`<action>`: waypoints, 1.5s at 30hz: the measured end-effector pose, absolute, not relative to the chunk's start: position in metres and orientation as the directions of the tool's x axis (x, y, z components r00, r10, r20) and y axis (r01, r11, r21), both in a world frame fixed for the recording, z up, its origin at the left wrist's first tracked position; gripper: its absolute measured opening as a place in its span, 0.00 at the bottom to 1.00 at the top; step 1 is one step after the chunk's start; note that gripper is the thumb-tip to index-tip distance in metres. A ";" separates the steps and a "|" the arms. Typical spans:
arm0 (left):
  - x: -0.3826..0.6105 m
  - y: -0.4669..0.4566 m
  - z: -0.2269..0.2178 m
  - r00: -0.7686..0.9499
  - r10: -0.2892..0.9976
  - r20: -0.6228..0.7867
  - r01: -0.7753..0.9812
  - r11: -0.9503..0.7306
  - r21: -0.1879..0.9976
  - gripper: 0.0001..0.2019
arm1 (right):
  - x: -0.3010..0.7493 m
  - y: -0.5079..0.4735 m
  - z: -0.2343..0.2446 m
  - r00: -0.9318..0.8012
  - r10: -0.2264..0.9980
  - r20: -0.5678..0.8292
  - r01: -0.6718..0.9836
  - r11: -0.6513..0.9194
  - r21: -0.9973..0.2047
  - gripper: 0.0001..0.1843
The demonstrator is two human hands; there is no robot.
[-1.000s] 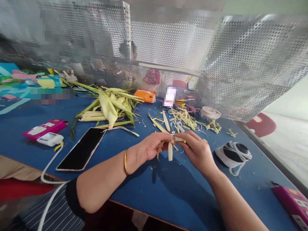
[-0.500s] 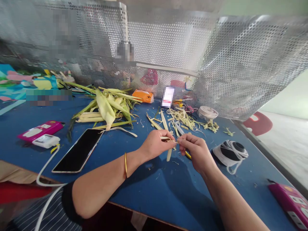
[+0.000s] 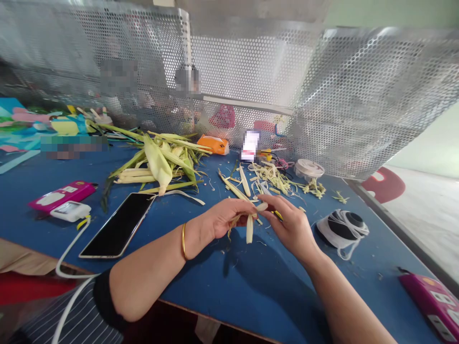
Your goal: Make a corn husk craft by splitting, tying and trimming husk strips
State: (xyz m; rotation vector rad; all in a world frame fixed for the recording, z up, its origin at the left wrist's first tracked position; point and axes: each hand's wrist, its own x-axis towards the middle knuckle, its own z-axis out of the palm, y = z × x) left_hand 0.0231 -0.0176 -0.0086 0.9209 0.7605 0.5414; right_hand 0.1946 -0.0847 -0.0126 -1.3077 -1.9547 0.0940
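Over the blue table, my left hand is closed around a small bundle of pale corn husk strips. One strip hangs below the fingers, and thin brown fibres trail from the palm side. My right hand faces it, thumb and forefinger at the rolled end of a husk piece. Under the right hand lies a tool with a yellow part, mostly hidden. Just beyond the hands, loose husk strips and a heap of shredded husk lie on the table.
Left of the hands lie a pile of green husks, a dark tablet-like device and a magenta case. On the right are a black-and-white wound cord, a tape roll and another magenta case. Perforated metal sheeting stands behind.
My left hand has turned and shifted slightly left and down. The right hand's fingers have spread from a tight pinch and risen a little, and a rolled husk end now shows between the hands.
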 end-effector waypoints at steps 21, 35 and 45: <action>0.027 -0.022 -0.019 0.493 0.869 0.032 0.098 -0.092 0.991 0.09 | 0.187 -0.076 -0.021 0.099 0.976 0.193 0.615 0.093 -0.783 0.15; 0.031 -0.028 -0.025 0.405 0.914 0.034 0.023 -0.048 0.999 0.09 | 0.179 -0.075 -0.028 0.201 0.949 0.242 0.598 0.077 -0.797 0.17; 0.028 -0.030 -0.024 0.379 0.863 0.334 0.387 -0.476 0.790 0.06 | 0.167 -0.073 -0.027 0.320 0.927 0.195 0.534 -0.007 -0.845 0.20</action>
